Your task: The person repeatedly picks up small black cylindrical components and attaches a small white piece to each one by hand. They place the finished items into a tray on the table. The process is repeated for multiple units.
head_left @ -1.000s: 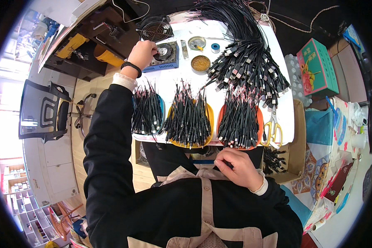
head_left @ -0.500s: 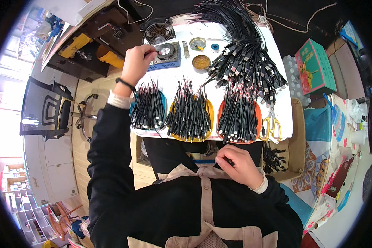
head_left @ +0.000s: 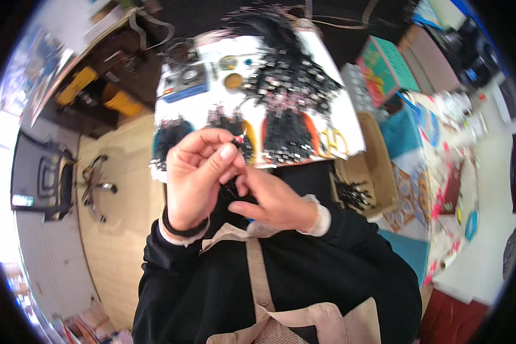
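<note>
My left hand (head_left: 192,175) is raised in front of the tabletop, its thumb and forefinger pinching a thin black cable (head_left: 235,141) with reddish wire at the tip. Close against it from the right comes my right hand (head_left: 278,200), thumb apart from its loosely bent fingers. Dark cable (head_left: 229,189) shows between the hands; where the right fingers touch it is blurred. Beyond lie cut black cables with reddish ends in a blue tray (head_left: 190,127), a yellow tray (head_left: 249,135) and an orange tray (head_left: 311,133). The middle tray is partly hidden by my left hand.
A large bundle of black connector cables (head_left: 295,74) covers the table's far right. At the far left are a small blue heating device (head_left: 184,86) and a round tin (head_left: 233,82). Yellow-handled scissors (head_left: 333,143) lie by the orange tray. A cardboard box (head_left: 378,166) with cables stands right.
My left hand has come back from the heating device toward my body. The right hand has moved left and up to meet it. The whole view has shifted and blurred.
</note>
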The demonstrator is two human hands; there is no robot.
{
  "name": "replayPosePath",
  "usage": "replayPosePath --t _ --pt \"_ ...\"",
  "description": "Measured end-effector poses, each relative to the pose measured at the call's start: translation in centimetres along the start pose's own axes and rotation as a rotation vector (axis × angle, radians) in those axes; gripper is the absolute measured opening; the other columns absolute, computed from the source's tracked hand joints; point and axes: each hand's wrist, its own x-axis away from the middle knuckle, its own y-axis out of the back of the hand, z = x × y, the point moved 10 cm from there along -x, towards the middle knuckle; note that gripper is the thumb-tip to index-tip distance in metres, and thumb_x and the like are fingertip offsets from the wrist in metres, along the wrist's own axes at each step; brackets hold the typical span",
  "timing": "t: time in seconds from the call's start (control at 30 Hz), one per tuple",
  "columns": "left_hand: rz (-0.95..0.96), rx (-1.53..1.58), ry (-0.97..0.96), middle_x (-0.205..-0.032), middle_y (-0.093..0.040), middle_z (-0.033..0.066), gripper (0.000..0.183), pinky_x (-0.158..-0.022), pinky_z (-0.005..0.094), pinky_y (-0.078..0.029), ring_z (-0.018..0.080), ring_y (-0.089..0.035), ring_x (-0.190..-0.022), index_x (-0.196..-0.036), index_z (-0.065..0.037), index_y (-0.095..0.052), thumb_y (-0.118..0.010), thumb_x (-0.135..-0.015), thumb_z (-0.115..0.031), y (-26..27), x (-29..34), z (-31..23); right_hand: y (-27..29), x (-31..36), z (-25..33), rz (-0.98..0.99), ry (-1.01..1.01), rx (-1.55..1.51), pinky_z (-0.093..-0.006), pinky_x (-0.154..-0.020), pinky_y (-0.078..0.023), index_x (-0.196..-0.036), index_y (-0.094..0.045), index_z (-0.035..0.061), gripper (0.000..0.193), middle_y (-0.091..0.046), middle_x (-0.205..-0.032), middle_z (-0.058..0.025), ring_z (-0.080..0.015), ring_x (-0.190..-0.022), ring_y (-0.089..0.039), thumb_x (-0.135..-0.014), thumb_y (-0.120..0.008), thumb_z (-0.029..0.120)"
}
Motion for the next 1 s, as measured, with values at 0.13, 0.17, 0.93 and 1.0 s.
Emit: replayPosePath --t 0.13,0.17,0.93,1.0 --pt "0.145 -0.07 -0.046 -0.109 -0.066 0.0151 0.028 -0.085 0.0279 -0.053 0.0161 -0.065 -0.093 -0.12 0.004 -0.056 -0.061 -0.094 -0.004 -5.0 0.2 2.3 3.1 3.0 0.1 -0.133 -0.072 0.204 -0.0436 -0.073 -0.048 -0.106 -0.053 -0.0021 0.028 -0.059 -0.094 -0.021 -0.039 -0.086 -0.06 -0.094 -0.06 0.022" --pt "0.194 -0.116 -0.096 -0.126 -0.06 0.017 0.039 -0.098 0.035 -0.048 0.0235 -0.058 -0.118 -0.131 0.004 -0.05 -0.059 -0.095 -0.007 -5.7 0.3 2.2 5.6 4.2 0.3 -0.191 -0.081 0.204 -0.0417 -0.069 -0.048 -0.098 -0.054 -0.0014 0.026 -0.06 -0.085 -0.0196 -0.0376 -0.078 -0.06 -0.096 -0.057 0.024" --pt "-0.511 -1.438 -0.207 -0.074 -0.068 0.0084 0.013 -0.062 0.0265 -0.049 0.0141 -0.062 -0.065 -0.096 0.0 -0.069 -0.065 -0.087 -0.009 19.5 -1.5 -1.1 28.4 23.7 -33.4 -0.387 -0.827 0.723 -0.0442 -0.078 -0.051 -0.106 -0.061 -0.0066 0.024 -0.067 -0.1 -0.0266 -0.0412 -0.097 -0.065 -0.093 -0.051 0.01" --pt "-0.469 -1.598 -0.22 -0.074 -0.067 0.0165 0.014 -0.063 0.0346 -0.052 0.0269 -0.066 -0.067 -0.088 0.0 -0.068 -0.066 -0.084 -0.014 20.0 -4.4 -0.4 29.1 23.7 -32.6 -0.433 -0.751 0.804 -0.0437 -0.08 -0.051 -0.112 -0.06 -0.0064 0.026 -0.066 -0.106 -0.0259 -0.0404 -0.1 -0.064 -0.093 -0.052 0.008"
